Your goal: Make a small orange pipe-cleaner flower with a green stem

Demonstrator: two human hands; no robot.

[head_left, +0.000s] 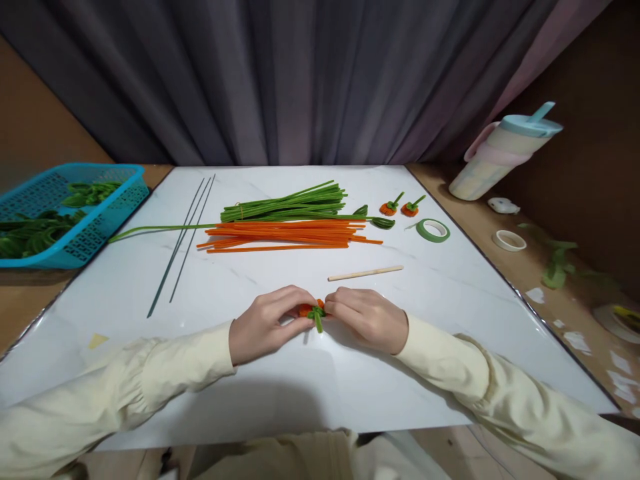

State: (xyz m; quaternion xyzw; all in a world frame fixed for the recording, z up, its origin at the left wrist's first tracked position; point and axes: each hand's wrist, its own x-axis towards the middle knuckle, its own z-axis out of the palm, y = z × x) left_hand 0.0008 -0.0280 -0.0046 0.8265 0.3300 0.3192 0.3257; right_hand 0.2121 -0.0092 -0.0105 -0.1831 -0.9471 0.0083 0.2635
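Between my two hands is a small pipe-cleaner pumpkin, orange with a green top and a short green stem pointing toward me. My left hand pinches its left side between thumb and fingers. On the other side, my right hand has its fingers closed against the pumpkin; its fingertips are partly hidden. A thin wooden stick lies just beyond my right hand. Farther back are a bundle of orange pipe cleaners and a bundle of green pipe cleaners.
Two similar orange-and-green pieces lie at the back right, near a roll of green tape. Dark thin wires lie at left, beside a blue basket of green pieces. A tumbler stands beyond the white board's right edge.
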